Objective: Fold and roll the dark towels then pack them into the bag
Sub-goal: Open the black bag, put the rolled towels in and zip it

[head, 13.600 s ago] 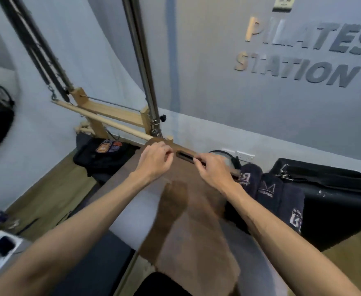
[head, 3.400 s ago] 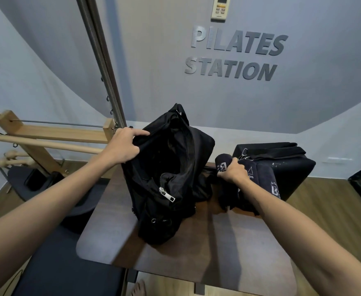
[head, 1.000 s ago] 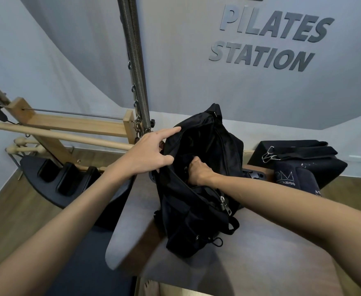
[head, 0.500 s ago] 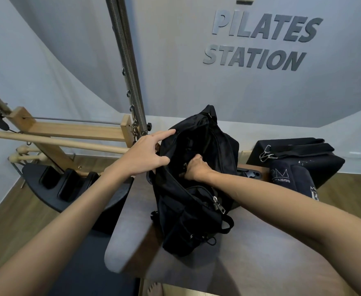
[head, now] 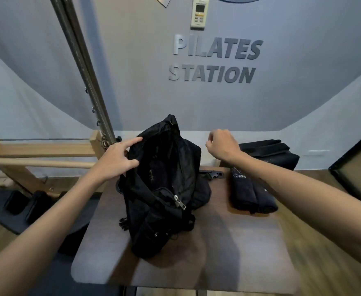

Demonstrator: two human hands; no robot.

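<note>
A black bag (head: 164, 189) stands unzipped in the middle of the brown table (head: 228, 253). My left hand (head: 117, 159) grips the left rim of its opening and holds it apart. My right hand (head: 222, 144) hovers empty in the air to the right of the bag, fingers loosely curled, above the rolled dark towels (head: 250, 193) lying side by side on the table's right part. One towel shows white lettering. The bag's inside is too dark to make out.
A black padded box (head: 271, 152) sits behind the towels against the wall. A black buckle (head: 213, 175) lies between bag and towels. Wooden bars (head: 36, 162) and a metal pole (head: 85, 77) stand at the left, with a dark curved pad (head: 15, 208) on the floor.
My right hand has come out of the bag's opening, empty, and moved right, above the towels. My left hand keeps its hold on the bag's rim.
</note>
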